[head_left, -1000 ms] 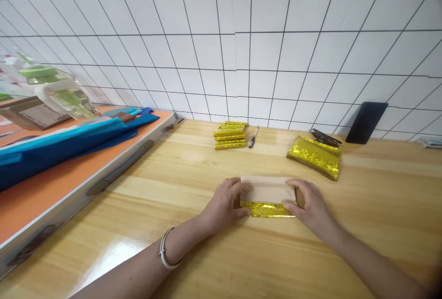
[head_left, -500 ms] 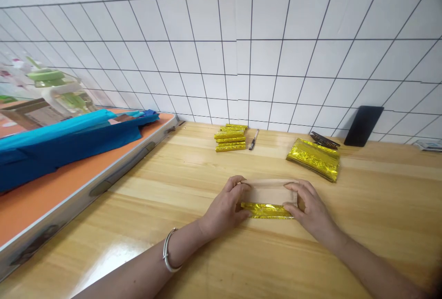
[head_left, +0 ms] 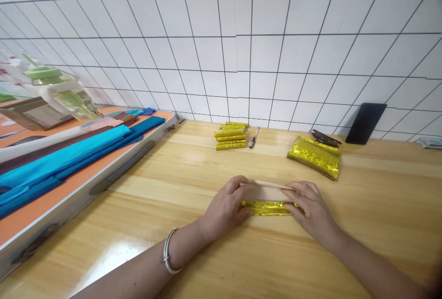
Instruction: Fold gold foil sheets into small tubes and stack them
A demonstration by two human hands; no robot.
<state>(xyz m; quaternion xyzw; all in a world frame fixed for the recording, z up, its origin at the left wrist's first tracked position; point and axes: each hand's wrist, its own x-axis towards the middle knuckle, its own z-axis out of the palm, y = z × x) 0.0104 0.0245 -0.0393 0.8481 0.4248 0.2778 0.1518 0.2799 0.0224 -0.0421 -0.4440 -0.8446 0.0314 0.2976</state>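
Note:
Between my two hands is a sheet of gold foil paper [head_left: 269, 208], its plain beige back facing up. Along its near side runs a folded strip of shiny gold. My left hand [head_left: 223, 209] grips the left end, with the fingers over the far edge and the thumb at the gold strip. At the right end, my right hand [head_left: 312, 209] pinches the paper in the same way. The far edge is bent up and slants between the fingers. Fingers cover both ends of the sheet.
Behind my hands lie a pile of narrow gold foil rolls [head_left: 230, 136] and a pen [head_left: 254, 137]. To the right are stacked gold sheets [head_left: 314, 157], a black clip-like object [head_left: 325, 138] and a phone [head_left: 366, 124] against the wall. An orange-topped table [head_left: 86, 177] holds blue folded material [head_left: 103, 147].
The paper's far edge has tipped toward me, so less of the beige back shows. On the left, the raised blue material has dropped flat, uncovering white and brown strips.

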